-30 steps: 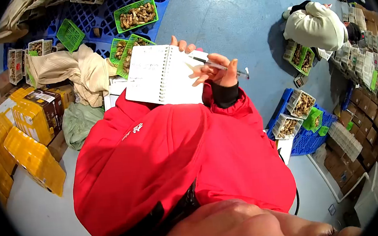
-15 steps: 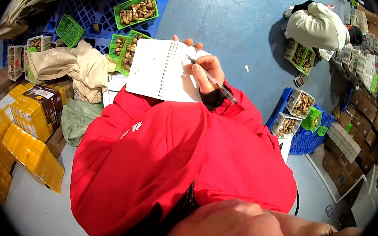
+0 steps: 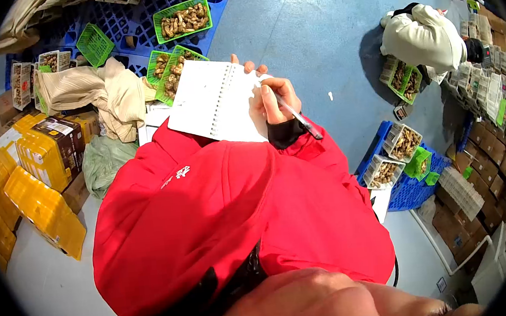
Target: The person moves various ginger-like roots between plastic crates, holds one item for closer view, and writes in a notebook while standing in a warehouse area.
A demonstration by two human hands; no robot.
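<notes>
An open spiral-bound notebook (image 3: 197,99) with white pages lies in front of my red jacket. The fingertips of my left hand (image 3: 249,67) show past its far edge. The rest of that hand is hidden beneath the notebook, which it supports. My right hand (image 3: 279,98) rests over the right page and pinches a pen (image 3: 301,119). The pen slants down to the right toward my sleeve, and its writing end is hidden near my fingertips by the page's upper right.
Green baskets of mushrooms (image 3: 184,21) stand on a blue pallet (image 3: 126,9). Yellow-taped boxes (image 3: 42,155) are stacked at left. A person in a white top (image 3: 423,38) bends by more baskets (image 3: 399,79) at right. White baskets (image 3: 383,172) sit on another blue pallet (image 3: 412,192).
My right fingers have curled in closer around the pen, and its tip, visible before, is now hidden. The notebook has shifted slightly downward in view.
</notes>
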